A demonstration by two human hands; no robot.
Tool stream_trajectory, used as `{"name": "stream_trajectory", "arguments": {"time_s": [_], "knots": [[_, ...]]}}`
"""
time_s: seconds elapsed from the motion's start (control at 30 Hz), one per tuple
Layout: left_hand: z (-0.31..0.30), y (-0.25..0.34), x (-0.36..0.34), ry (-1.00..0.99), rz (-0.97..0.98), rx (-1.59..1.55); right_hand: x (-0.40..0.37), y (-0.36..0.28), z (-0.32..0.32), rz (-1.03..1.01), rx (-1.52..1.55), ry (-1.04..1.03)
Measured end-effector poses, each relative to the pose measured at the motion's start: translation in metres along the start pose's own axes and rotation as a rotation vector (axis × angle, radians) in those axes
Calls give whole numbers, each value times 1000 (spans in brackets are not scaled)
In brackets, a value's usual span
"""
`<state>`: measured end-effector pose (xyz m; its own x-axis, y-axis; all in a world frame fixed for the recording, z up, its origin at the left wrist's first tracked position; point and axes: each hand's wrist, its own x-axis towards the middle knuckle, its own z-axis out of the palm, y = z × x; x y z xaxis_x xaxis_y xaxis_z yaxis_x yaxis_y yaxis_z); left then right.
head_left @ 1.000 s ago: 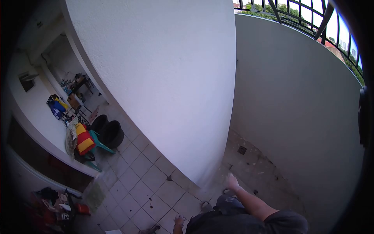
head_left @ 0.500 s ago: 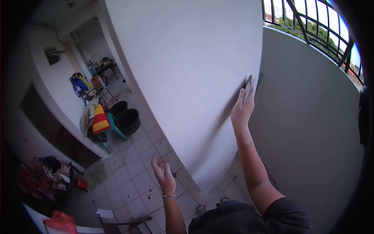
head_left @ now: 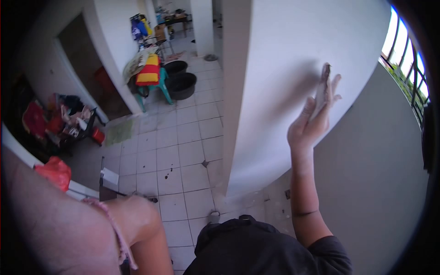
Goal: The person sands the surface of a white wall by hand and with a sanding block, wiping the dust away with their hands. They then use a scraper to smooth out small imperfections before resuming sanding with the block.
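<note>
My right hand (head_left: 311, 121) is raised against the white wall face (head_left: 275, 59), its fingers stretched and apart. Pale dust coats the fingers, and a dark edge shows at the index fingertip. Whether something thin lies under the fingers, I cannot make out. My left hand (head_left: 59, 220) is lifted very close to the camera at the lower left, large and blurred. A pink bracelet (head_left: 114, 229) circles that wrist. The left fingers are out of sight beyond the frame's edge.
Tiled floor (head_left: 178, 137) with dark spots runs left of the wall. Black tubs (head_left: 181, 86) stand beside a green stool (head_left: 162, 89) bearing a red-and-yellow bundle. A red bag (head_left: 55, 172) is near left. A grey parapet (head_left: 371, 183) with railings lies right.
The view has turned left. My left hand has come up from over the floor to near the camera. My right hand stays at the wall, its fingers now more spread.
</note>
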<state>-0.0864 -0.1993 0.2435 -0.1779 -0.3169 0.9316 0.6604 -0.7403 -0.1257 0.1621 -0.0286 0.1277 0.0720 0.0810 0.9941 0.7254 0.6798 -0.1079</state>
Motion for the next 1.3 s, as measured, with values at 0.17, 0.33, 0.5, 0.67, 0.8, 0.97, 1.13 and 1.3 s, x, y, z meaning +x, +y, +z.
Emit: {"name": "stream_trajectory", "arguments": {"time_s": [0.17,0.33,0.5,0.67,0.8,0.97,1.13,1.3], "knots": [[18,0,-2,-2,-14,-63,-16,4,-11,-9,46,-68],[28,-2,-4,10,-16,-90,-36,2,-24,-16,34,-161],[28,-6,-12,18,-34,-90,-47,3,-26,10,47,-207],[28,-9,-15,17,-48,-98,-62,-9,-27,73,90,-239],[36,-13,-13,13,-67,-101,-81,-18,-28,99,36,-306],[48,-25,-46,-31,-178,-85,-112,-11,-27,243,53,-269],[72,-48,-143,-420,-235,35,-160,-10,-33,361,160,-428],[92,-20,-219,-1118,892,1166,-198,14,-47,478,210,-526]]}}
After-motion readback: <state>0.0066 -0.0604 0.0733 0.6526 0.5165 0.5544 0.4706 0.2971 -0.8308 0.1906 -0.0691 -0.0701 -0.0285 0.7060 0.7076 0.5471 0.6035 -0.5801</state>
